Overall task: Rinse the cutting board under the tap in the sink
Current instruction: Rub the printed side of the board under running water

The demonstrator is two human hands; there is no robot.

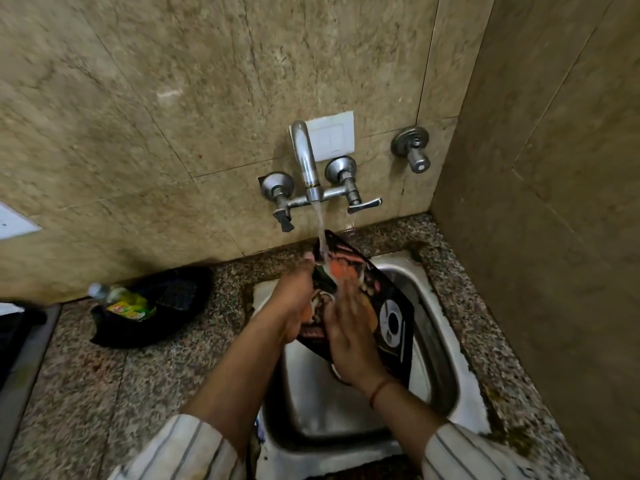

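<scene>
The cutting board (391, 306) is dark with printed pictures and is held tilted over the steel sink (446, 368). Water runs from the wall tap (306, 161) onto the board's upper end. My left hand (294, 303) grips the board's left edge, thumb near the stream. My right hand (349, 337) lies flat on the board's face with fingers spread, covering its lower middle.
A speckled granite counter (86, 393) surrounds the sink. A black pan (166, 306) with a green-labelled bottle (128, 303) in it sits to the left against the wall. Two tap handles and a separate valve (412, 147) stick out of the tiled wall. A side wall stands close on the right.
</scene>
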